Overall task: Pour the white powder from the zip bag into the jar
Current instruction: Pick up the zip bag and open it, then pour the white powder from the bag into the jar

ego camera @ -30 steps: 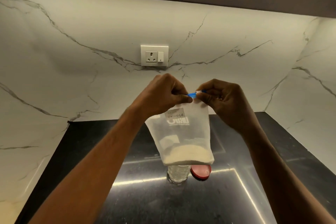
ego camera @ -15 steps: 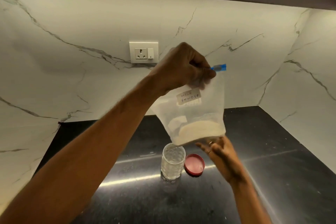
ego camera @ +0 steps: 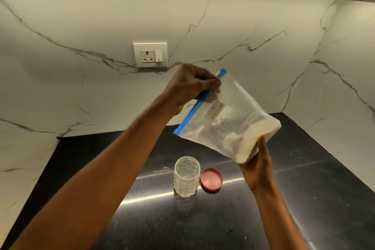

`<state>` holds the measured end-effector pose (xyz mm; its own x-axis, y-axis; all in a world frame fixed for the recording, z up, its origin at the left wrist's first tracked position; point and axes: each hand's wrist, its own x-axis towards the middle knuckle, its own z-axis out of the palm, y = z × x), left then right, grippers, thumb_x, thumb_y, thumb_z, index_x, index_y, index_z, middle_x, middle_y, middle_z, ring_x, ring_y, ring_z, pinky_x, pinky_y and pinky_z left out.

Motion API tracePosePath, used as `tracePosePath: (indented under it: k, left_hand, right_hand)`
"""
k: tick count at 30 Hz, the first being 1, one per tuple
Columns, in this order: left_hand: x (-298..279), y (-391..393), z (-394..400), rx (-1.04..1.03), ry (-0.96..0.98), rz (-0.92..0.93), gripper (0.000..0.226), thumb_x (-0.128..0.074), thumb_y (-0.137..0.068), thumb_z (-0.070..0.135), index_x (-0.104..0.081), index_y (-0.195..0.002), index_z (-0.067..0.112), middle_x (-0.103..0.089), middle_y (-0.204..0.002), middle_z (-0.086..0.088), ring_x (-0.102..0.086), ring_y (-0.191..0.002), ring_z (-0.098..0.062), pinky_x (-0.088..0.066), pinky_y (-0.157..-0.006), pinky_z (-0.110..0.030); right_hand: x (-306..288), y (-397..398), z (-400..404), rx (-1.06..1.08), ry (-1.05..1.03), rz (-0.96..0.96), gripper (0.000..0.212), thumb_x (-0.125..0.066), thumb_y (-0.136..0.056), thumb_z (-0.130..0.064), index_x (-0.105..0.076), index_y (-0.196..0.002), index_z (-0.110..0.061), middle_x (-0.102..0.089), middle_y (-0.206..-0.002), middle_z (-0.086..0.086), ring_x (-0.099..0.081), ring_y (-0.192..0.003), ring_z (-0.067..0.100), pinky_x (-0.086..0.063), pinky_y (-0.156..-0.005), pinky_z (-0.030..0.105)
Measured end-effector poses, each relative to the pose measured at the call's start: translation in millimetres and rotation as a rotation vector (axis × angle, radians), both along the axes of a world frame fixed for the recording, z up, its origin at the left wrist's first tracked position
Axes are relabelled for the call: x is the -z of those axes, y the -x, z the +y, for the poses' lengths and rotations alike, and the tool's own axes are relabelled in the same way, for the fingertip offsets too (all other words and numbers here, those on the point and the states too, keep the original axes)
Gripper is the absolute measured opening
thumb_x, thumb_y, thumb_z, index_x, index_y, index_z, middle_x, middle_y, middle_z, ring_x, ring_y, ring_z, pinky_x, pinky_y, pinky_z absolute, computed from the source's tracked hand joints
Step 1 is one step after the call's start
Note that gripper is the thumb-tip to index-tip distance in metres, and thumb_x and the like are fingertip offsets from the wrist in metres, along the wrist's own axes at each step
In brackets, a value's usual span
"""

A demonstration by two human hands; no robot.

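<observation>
A clear zip bag point(ego camera: 227, 122) with a blue zip strip and a handwritten label hangs tilted in the air above the counter, its zip end pointing down and left. White powder point(ego camera: 255, 140) lies in its lower right corner. My left hand point(ego camera: 190, 85) pinches the zip strip near the top. My right hand point(ego camera: 257, 166) cups the powder end from below. A clear ribbed jar point(ego camera: 186, 176) stands open and upright on the black counter, below and left of the bag.
A red lid point(ego camera: 211, 179) lies flat just right of the jar. The black counter point(ego camera: 304, 199) meets marble walls at the back and right. A wall socket point(ego camera: 150, 54) sits on the back wall.
The bag has swung from hanging upright to a tilt, powder end raised to the right. My right hand left the zip and came up under the bag's bottom.
</observation>
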<state>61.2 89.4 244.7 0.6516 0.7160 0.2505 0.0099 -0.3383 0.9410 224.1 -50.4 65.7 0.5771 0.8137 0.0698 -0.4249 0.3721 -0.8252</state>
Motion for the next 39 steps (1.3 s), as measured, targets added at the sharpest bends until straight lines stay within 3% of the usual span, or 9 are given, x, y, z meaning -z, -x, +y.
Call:
tracePosePath:
  k: [5,12,17,19,22,26,34,37,39]
  left_hand:
    - [35,8,17,-0.006,0.121,-0.043,0.019,-0.069,-0.089,0.012,-0.072,-0.099,-0.004,-0.076,-0.093,-0.017,-0.073,-0.078,-0.025,-0.063,-0.078,-0.038]
    - [88,10,21,-0.022,0.250,-0.084,0.015,-0.071,-0.087,0.011,-0.073,-0.097,0.002,-0.076,-0.093,-0.010,-0.074,-0.090,-0.027,-0.061,-0.085,-0.042]
    - [118,15,25,-0.073,0.289,-0.077,0.024,-0.072,-0.086,0.014,-0.072,-0.105,-0.001,-0.075,-0.104,-0.018,-0.073,-0.099,-0.033,-0.061,-0.085,-0.042]
    - [127,18,25,-0.076,0.308,-0.087,0.026,-0.072,-0.085,0.014,-0.071,-0.106,-0.001,-0.075,-0.104,-0.016,-0.074,-0.097,-0.030,-0.063,-0.081,-0.038]
    - [137,23,25,-0.082,0.334,-0.109,0.031,-0.073,-0.078,0.022,-0.073,-0.102,0.002,-0.076,-0.099,-0.013,-0.074,-0.094,-0.029,-0.063,-0.081,-0.038]
    - [150,29,25,-0.096,0.386,-0.152,0.033,-0.074,-0.075,0.022,-0.072,-0.101,0.000,-0.077,-0.096,-0.011,-0.075,-0.093,-0.027,-0.063,-0.079,-0.038]
    - [171,41,22,-0.159,0.450,-0.201,0.036,-0.074,-0.077,0.017,-0.071,-0.105,-0.004,-0.074,-0.106,-0.021,-0.073,-0.098,-0.033,-0.062,-0.083,-0.044]
    - [175,46,21,-0.175,0.464,-0.226,0.033,-0.073,-0.079,0.014,-0.071,-0.106,-0.004,-0.074,-0.106,-0.021,-0.073,-0.098,-0.033,-0.062,-0.083,-0.044]
    - [177,50,20,-0.185,0.479,-0.255,0.030,-0.073,-0.079,0.014,-0.072,-0.104,-0.002,-0.075,-0.104,-0.019,-0.073,-0.098,-0.032,-0.062,-0.081,-0.042]
  right_hand:
    - [-7,-32,-3,0.029,0.070,-0.124,0.044,-0.039,-0.103,-0.038,-0.042,-0.145,-0.028,-0.057,-0.138,0.011,-0.058,-0.123,0.034,-0.053,-0.093,0.056]
    - [-6,-54,-2,0.001,0.180,-0.165,0.038,-0.046,-0.101,-0.030,-0.050,-0.138,-0.033,-0.062,-0.131,0.005,-0.063,-0.115,0.031,-0.059,-0.077,0.053]
    - [-4,-62,-2,-0.036,0.242,-0.243,0.036,-0.054,-0.095,-0.028,-0.055,-0.131,-0.031,-0.067,-0.121,0.002,-0.065,-0.111,0.028,-0.061,-0.070,0.043]
    - [-2,-64,-2,-0.041,0.249,-0.281,0.043,-0.063,-0.087,-0.034,-0.057,-0.129,-0.029,-0.068,-0.120,0.002,-0.065,-0.111,0.027,-0.061,-0.072,0.040]
    - [-2,-66,0,-0.059,0.277,-0.350,0.076,-0.083,-0.061,-0.059,-0.058,-0.127,-0.030,-0.068,-0.120,0.004,-0.067,-0.109,0.026,-0.061,-0.077,0.041]
    - [-4,-69,4,-0.069,0.286,-0.395,0.092,-0.086,-0.050,-0.064,-0.057,-0.130,-0.028,-0.069,-0.118,0.003,-0.069,-0.105,0.021,-0.061,-0.076,0.035]
    - [-10,-65,11,-0.104,0.282,-0.495,0.066,-0.083,-0.059,-0.059,-0.062,-0.118,-0.034,-0.073,-0.106,-0.005,-0.071,-0.099,0.017,-0.061,-0.075,0.031]
    - [-13,-65,13,-0.104,0.271,-0.540,0.036,-0.069,-0.086,-0.026,-0.061,-0.120,-0.028,-0.072,-0.109,0.001,-0.070,-0.101,0.022,-0.061,-0.077,0.031]
    - [-18,-63,15,-0.122,0.251,-0.609,0.032,-0.064,-0.090,-0.017,-0.060,-0.121,-0.026,-0.071,-0.111,0.004,-0.070,-0.100,0.020,-0.061,-0.078,0.032]
